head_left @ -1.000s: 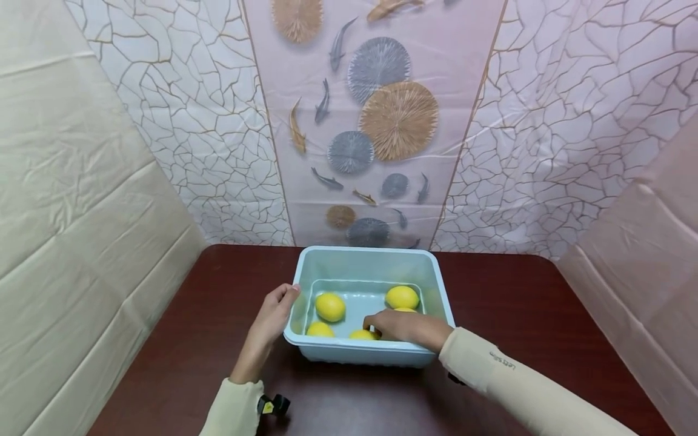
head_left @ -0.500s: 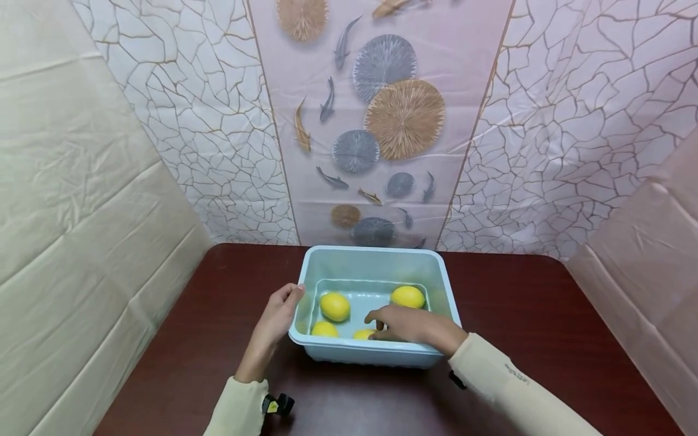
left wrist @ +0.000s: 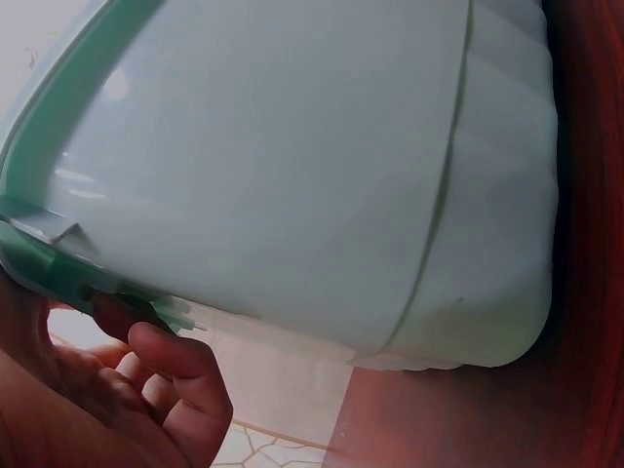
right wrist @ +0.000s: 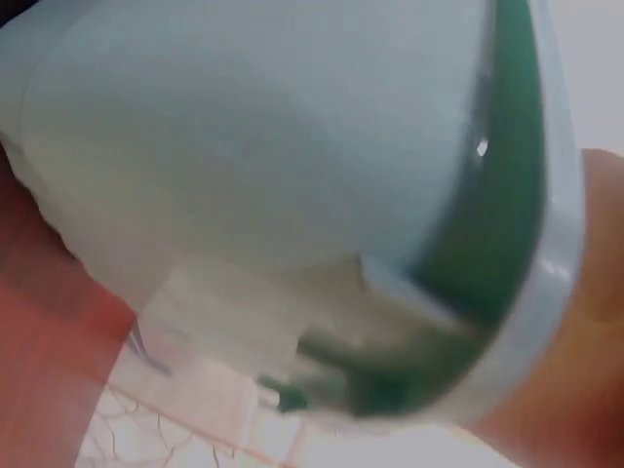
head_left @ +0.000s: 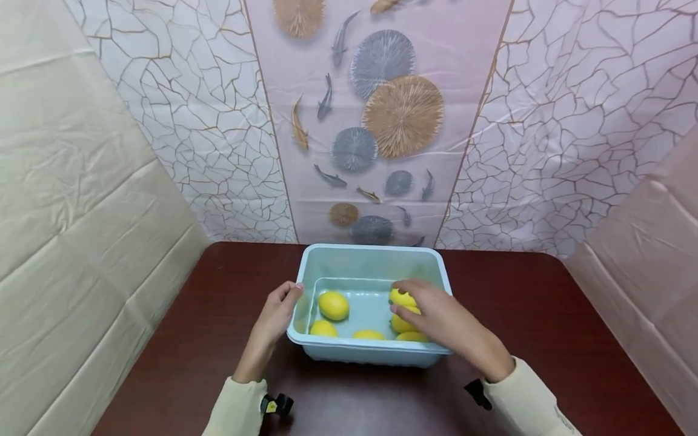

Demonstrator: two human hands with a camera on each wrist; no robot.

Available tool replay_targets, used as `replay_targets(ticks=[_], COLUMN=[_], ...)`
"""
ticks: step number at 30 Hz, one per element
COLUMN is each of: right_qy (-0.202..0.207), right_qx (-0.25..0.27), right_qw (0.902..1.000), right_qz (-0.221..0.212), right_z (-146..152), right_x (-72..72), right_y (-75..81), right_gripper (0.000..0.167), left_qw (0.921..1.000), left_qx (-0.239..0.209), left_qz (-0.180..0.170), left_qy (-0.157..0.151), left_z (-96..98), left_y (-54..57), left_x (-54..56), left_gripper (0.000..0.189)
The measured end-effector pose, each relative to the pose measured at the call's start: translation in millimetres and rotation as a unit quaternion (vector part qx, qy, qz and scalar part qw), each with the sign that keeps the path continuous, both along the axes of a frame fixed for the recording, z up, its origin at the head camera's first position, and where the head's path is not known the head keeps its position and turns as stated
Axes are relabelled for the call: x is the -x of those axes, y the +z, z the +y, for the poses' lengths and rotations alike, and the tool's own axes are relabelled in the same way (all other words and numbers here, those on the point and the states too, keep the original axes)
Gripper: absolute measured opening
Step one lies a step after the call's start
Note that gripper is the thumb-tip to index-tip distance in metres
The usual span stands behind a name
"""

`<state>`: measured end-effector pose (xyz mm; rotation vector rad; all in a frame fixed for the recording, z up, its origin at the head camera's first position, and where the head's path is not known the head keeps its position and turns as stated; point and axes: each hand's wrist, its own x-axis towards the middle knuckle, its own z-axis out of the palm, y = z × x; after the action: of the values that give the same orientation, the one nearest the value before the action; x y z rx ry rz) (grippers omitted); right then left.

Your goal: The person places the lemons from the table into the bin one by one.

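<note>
A light blue plastic basin (head_left: 360,351) stands on the table with several yellow lemons inside. My left hand (head_left: 277,312) grips its left rim, thumb on top; in the left wrist view the fingers (left wrist: 180,375) curl under that rim. Over the basin's right side reaches my right hand (head_left: 442,315), thumb and forefinger spread about the rear right lemon (head_left: 402,297). Just in front of that lemon lie another lemon (head_left: 405,322) and a third, partly hidden lemon (head_left: 412,336). Whether the right fingertips touch a lemon is unclear. The right wrist view mostly shows the basin's outer wall (right wrist: 244,146).
Inside the basin, one lemon (head_left: 334,306) lies at the left, with another lemon (head_left: 323,328) in front of it. A further lemon (head_left: 368,334) sits by the middle of the front wall. The dark red table (head_left: 507,303) meets a patterned wall covering (head_left: 349,200) behind.
My right hand has moved from the front middle lemon rightward and back to the right-hand lemons, uncovering the front ones. My left hand keeps its hold on the rim.
</note>
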<state>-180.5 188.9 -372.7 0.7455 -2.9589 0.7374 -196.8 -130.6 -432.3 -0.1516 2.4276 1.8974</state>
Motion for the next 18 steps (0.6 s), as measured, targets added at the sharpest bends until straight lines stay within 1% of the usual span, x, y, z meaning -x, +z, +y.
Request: replay_targets(ticks=[3, 5, 8, 10, 12, 13, 16, 18], right_qy=[-0.047, -0.072, -0.098, -0.115, -0.136, -0.149, -0.181, -0.193], right_qx=[0.006, 0.018, 0.037, 0.046, 0.051, 0.055, 0.061, 0.069], right_qw=[0.9973, 0.9937, 0.9883, 0.9848, 0.9815, 0.9802, 0.9776, 0.9765], right_qz=[0.055, 0.084, 0.111, 0.122, 0.124, 0.119, 0.089, 0.065], right_z=[7, 12, 17, 20, 23, 24, 27, 28], right_x=[-7.2, -9.4, -14.0, -18.0, -22.7, -25.3, -31.7, -34.6], right_y=[-0.6, -2.2, -7.4, -10.6, -13.0, -13.8, -17.1, -19.7], right_gripper=[0.04, 0.038, 0.036, 0.039, 0.045, 0.049, 0.059, 0.064], left_qw=[1.0, 1.0, 1.0, 1.0, 1.0, 0.9999, 0.9999, 0.9999], left_qx=[0.001, 0.001, -0.003, -0.005, -0.009, -0.011, -0.013, -0.01], left_qz=[0.0, 0.002, -0.001, -0.002, -0.002, -0.001, 0.0, -0.001], left_qy=[-0.002, -0.002, -0.001, 0.001, 0.001, 0.001, 0.004, 0.009], left_z=[-1.7, -2.5, -3.5, -3.6, -3.3, -3.1, -2.9, -3.3], left_y=[-2.1, -1.1, -0.6, -0.9, -1.1, -1.2, -1.8, -2.1], left_x=[-1.2, 0.3, 1.5, 2.7, 3.7, 3.9, 3.0, 1.0], left_gripper=[0.035, 0.034, 0.034, 0.035, 0.036, 0.036, 0.037, 0.037])
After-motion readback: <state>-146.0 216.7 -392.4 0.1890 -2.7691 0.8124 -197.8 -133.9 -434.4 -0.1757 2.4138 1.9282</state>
